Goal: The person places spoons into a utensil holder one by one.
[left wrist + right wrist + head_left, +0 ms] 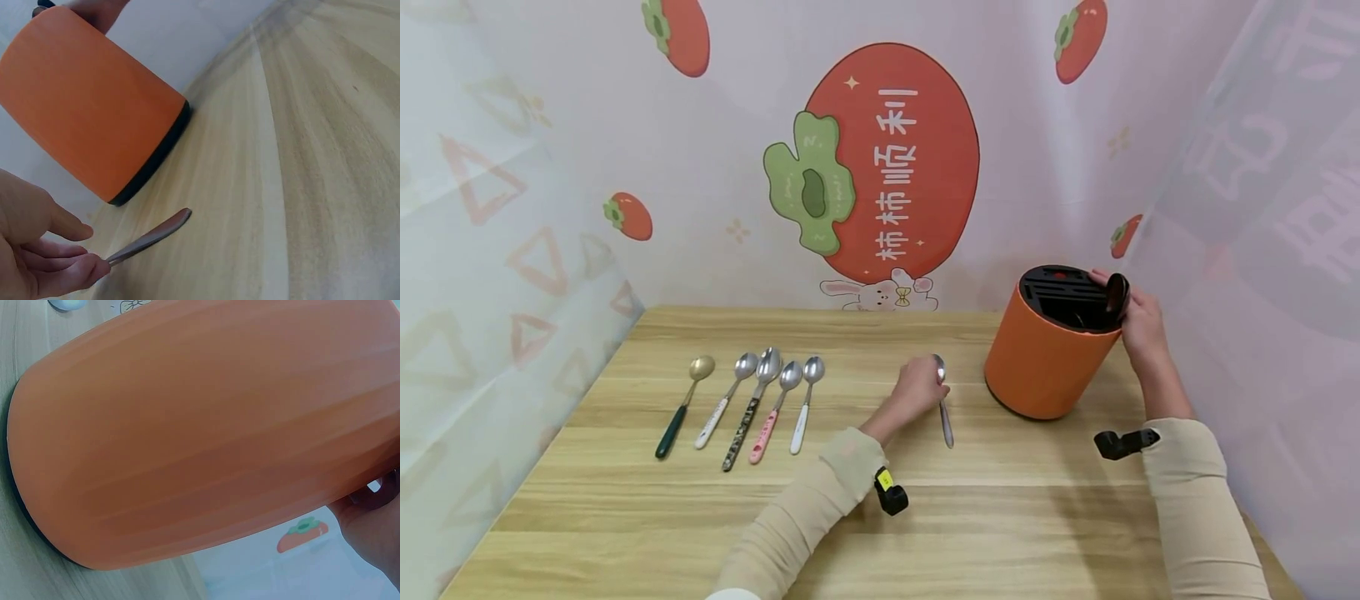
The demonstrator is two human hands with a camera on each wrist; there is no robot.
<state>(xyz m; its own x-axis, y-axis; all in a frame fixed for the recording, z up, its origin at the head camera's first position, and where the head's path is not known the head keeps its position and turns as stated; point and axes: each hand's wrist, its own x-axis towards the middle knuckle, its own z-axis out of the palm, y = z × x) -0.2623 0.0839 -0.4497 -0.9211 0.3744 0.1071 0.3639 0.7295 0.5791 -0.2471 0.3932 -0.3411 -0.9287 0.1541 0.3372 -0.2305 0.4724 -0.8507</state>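
Bare metal, plain finish: a spoon lies mid-table, just left of the orange holder and apart from it, handle pointing towards the person. The left hand has its fingers curled in at the spoon's neck, holding it there; in the left wrist view one digit stands clear of the metal, so firmness of hold cannot be read.

The orange holder rests its base on the table and looks roughly upright; a slight lean would be hard to judge. The right hand grips its rim on the right. Beside those fingers a dark round-headed utensil stands at the rim; cannot tell whether it is also being pinched.

Possible faults, in my judgement: (a) spoon twists or drops, since the neck is narrow and smooth; (b) holder tips or slides, if the high one-sided grip pulls; (c) dark utensil gets knocked, being so close to the fingers.

Further left, well apart, on the table: a green-handled spoon, patterned white-handled spoon, speckled-handled spoon, pink-handled spoon and plain white-handled spoon. Behind: a persimmon-print cloth.
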